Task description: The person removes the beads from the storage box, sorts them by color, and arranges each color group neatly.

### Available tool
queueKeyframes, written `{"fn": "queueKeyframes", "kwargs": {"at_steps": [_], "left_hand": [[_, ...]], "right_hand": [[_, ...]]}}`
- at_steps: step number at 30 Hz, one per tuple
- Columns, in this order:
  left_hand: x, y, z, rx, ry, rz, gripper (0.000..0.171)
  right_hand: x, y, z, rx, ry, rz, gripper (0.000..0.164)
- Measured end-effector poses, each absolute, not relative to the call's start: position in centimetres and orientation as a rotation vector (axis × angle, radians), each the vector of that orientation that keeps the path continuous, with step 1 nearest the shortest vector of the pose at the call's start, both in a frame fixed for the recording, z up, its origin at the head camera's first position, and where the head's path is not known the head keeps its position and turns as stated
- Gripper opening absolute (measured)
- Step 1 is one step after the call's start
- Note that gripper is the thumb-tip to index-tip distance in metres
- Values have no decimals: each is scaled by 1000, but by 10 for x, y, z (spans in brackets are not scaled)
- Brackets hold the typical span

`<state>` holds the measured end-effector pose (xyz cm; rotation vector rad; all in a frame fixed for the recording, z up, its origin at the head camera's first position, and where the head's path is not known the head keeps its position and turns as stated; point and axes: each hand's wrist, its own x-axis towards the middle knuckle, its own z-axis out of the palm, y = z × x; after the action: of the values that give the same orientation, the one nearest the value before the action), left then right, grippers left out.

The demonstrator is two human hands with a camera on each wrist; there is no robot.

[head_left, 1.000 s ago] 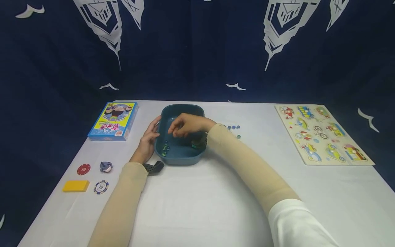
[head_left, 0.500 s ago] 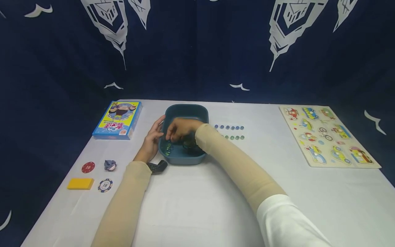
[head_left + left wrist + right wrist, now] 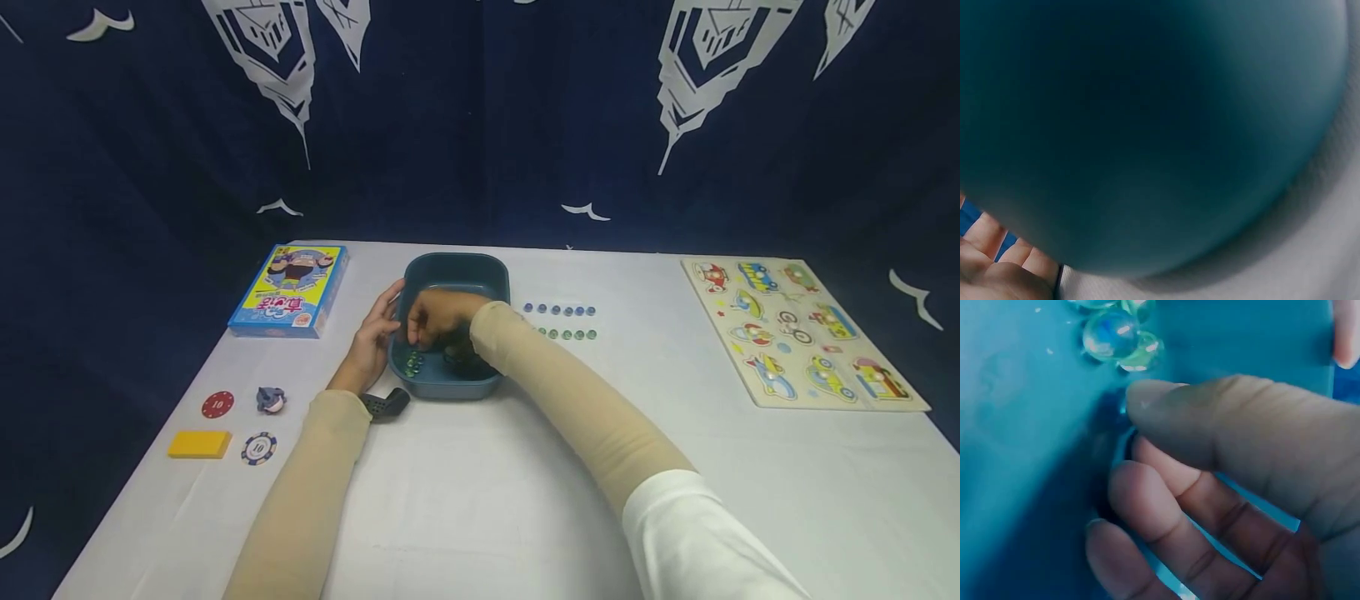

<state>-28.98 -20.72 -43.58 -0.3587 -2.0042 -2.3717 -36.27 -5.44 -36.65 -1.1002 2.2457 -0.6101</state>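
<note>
Bin [image 3: 450, 389]: on desk [image 3: 480, 508]. Marbles [image 3: 1111, 336]: clustered inside bin; blue row [image 3: 556, 310], green row [image 3: 567, 335] R of bin. L hand [image 3: 367, 343]: fingers extended against bin's L side. R hand [image 3: 441, 317]: inside bin, fingers curled, pinch unclear. Step, prob.: marble pickup; next needs secure pinch.

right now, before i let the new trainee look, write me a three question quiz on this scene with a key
1. Which hand reaches inside the bin: a) only the left, b) only the right hand, c) both?
2. True or false: the red chip lies to the left of the shark figure.
3. Fill in the colour: the marble row nearer the camera is ___.

Key: 1 b; 2 true; 3 green.
</note>
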Motion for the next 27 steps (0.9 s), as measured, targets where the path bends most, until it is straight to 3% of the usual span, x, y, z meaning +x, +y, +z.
{"fn": "queueKeyframes", "kwargs": {"at_steps": [12, 17, 27], "left_hand": [[-290, -207, -437, -324, -2060, -2322, 79], [-289, -206, -439, -322, -2084, -2301, 80], [-289, -208, -437, -333, -2081, -2303, 80]], "right_hand": [[-360, -7, -340, -1221, 2141, -893, 11], [-356, 28, -336, -1236, 2086, -1174, 22], [-350, 109, -346, -987, 2239, -1632, 23]]}}
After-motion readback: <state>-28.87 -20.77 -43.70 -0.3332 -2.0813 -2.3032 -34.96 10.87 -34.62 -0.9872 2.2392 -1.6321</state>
